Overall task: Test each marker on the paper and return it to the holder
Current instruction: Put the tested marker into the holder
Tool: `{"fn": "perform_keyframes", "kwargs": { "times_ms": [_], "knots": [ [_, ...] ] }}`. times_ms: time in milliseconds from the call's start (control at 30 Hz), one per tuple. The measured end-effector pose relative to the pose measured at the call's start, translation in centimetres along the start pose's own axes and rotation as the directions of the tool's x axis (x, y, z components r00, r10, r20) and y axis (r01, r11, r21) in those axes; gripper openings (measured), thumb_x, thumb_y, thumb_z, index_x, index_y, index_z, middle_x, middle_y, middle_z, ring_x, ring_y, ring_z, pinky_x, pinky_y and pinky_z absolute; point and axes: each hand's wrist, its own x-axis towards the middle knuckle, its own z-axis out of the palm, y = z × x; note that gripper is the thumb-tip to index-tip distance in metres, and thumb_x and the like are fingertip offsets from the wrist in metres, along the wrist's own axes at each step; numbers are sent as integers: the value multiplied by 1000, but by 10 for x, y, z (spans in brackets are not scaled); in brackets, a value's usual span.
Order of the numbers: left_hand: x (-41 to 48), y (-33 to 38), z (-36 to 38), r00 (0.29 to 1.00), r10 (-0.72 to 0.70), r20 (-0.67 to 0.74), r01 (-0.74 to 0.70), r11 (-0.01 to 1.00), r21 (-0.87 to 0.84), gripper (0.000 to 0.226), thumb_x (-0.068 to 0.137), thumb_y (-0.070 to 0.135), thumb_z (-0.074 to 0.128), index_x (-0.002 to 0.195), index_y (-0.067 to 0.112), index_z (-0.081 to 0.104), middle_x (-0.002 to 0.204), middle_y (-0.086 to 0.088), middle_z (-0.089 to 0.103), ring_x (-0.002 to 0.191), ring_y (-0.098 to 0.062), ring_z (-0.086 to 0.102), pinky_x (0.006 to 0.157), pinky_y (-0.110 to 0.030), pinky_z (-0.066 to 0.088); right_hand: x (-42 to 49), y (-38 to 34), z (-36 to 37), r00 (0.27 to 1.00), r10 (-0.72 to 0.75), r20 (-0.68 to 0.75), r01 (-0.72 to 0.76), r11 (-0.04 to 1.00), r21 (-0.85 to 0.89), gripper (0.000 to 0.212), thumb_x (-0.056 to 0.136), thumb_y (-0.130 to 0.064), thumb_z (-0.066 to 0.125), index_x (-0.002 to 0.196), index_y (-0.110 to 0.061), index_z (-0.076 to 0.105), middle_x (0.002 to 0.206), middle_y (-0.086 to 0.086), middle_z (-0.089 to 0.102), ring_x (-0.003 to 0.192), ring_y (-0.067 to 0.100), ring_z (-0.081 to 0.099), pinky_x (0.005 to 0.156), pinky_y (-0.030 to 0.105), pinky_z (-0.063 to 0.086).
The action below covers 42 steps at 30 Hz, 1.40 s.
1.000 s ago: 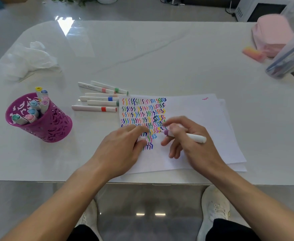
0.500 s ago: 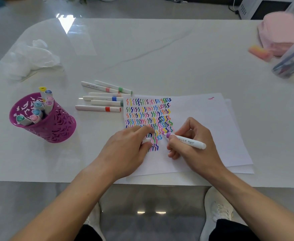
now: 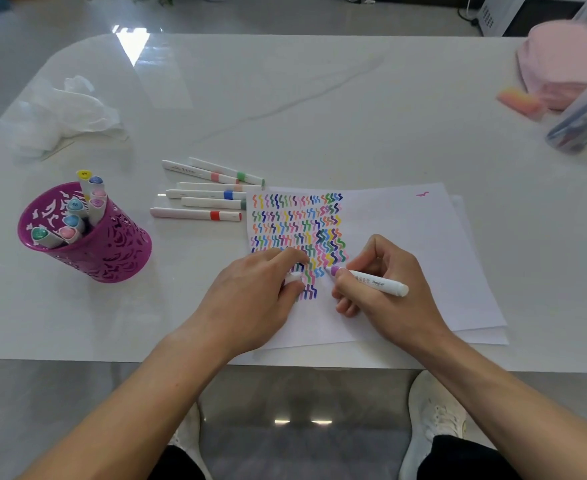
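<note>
White paper (image 3: 406, 244) filled with rows of multicoloured zigzags: green, blue, orange, pink, yellow, purple. White marker (image 3: 375, 281) tipped in purple. Magenta holder (image 3: 119, 251) pierced with a leafy cut-out pattern. Loose white markers (image 3: 205, 195) banded red, blue, green, pink. White counter (image 3: 285, 98) veined faintly grey.

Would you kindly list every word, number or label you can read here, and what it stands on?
"48", faintly, on a blue cap in the purple holder.
Brand print on the marker in the right hand: too blurred to read.
Print on the loose markers beside the paper: too small to read.
Marks on the other caps: unreadable.
</note>
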Motion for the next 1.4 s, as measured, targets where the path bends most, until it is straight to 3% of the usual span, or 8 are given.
{"fn": "perform_keyframes", "kwargs": {
  "times_ms": [433,600,867,1000,1133,1233,1333,1400],
  "knots": [
    [0,1,-1,1000,-12,6,12,1000,-19,32,102,39,50,133,34,53,129,12,60,108,-12,56,89,-30,47,0,-2,1,998,41,-42,-42,999,-31,24,85,-8,77,78,-5,54,62,10,72,48,26,69,45,35,54],
    [0,1,-1,1000,-15,12,15,1000,-21,32,102,40,50,133,34,53,131,13,59,108,-10,55,90,-29,48,1,-1,0,999,32,-13,-32,999,-28,26,85,-7,78,76,-5,54,62,11,71,49,22,69,44,26,49],
    [0,0,-3,1000,-14,10,15,999,-37,29,101,38,52,130,37,54,119,16,59,92,-8,52,86,-29,47,4,-2,-6,999,7,-47,4,974,226,23,91,-5,72,83,-8,51,65,16,70,50,29,61,46,30,44],
    [-1,0,-4,1000,-28,9,29,998,-52,33,99,41,55,132,39,50,105,18,54,88,-8,49,80,-27,44,3,-4,-6,998,-35,-46,45,965,258,16,95,-4,69,95,-10,54,69,14,71,53,29,63,48,32,47],
    [-2,2,-7,991,-107,-74,98,987,-124,27,92,44,67,113,38,50,98,17,60,84,-9,55,76,-32,52,3,-11,-7,996,-68,-51,79,962,260,7,94,-6,70,99,-8,66,75,13,74,58,27,66,50,32,50],
    [-2,5,-11,973,-159,-166,115,963,-244,23,86,41,74,96,38,54,89,21,60,70,-1,53,63,-18,42,3,-16,-8,995,-90,-50,100,961,256,7,93,-8,72,100,-9,72,78,11,75,62,29,68,52,32,51],
    [-1,6,-14,960,-228,-164,146,905,-400,13,88,34,73,95,37,62,87,20,63,67,3,55,53,-10,41,3,-20,-10,994,-99,-37,105,954,281,9,97,-12,69,102,-8,75,81,12,75,65,27,69,53,32,51],
    [-1,5,-14,959,-251,-133,153,850,-504,10,90,31,71,99,34,67,90,16,68,73,4,61,59,-13,49,3,-21,-11,995,-95,-23,97,946,309,13,97,-15,66,102,-7,75,82,13,75,66,26,69,54,31,51]
  ]
}}
